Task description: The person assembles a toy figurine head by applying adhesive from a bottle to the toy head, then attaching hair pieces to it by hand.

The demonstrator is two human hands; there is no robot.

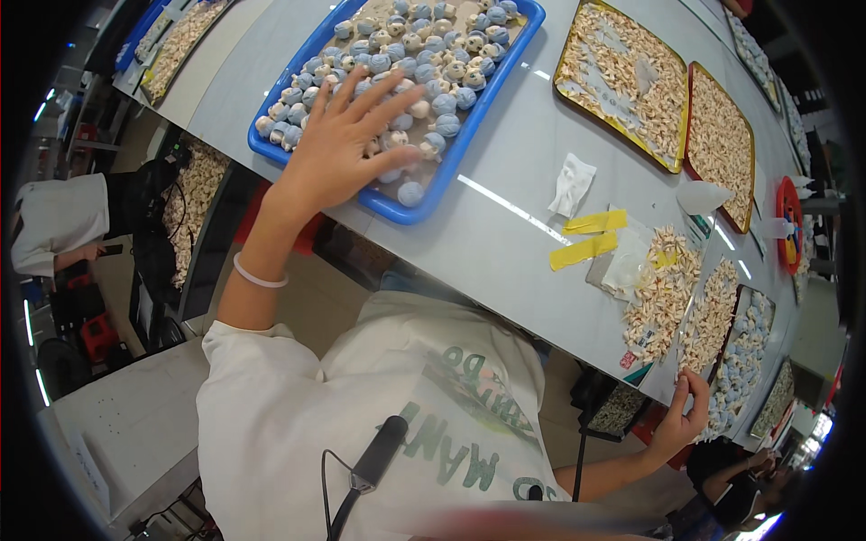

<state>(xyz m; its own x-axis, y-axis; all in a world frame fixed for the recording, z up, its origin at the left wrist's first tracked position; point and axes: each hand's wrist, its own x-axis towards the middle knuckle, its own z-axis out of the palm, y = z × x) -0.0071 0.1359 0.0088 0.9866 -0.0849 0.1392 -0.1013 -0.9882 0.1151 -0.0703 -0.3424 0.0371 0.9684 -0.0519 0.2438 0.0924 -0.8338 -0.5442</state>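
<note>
My left hand (338, 149), a pale band at its wrist, is spread open over a blue plastic tray (419, 212). The tray holds many small round blue-and-cream figurines (442, 104), and my fingers hover over or touch those near its front left; which, I cannot tell. At the table's near right edge, my right hand (681, 419) has thumb and forefinger pinched together. Whatever may be between them is too small to make out. Just beyond those fingertips lies a heap of small cream-coloured pieces (708, 311), beside another such heap (666, 288).
Two trays of cream pieces, one yellow-rimmed (622, 13) and one red-rimmed (693, 135), lie at the far right. Nearer are yellow tape strips (585, 252), a crumpled white wrapper (572, 185) and a translucent squeeze bottle (704, 197). A tray of blue pieces (741, 356) stands right. Other people are around.
</note>
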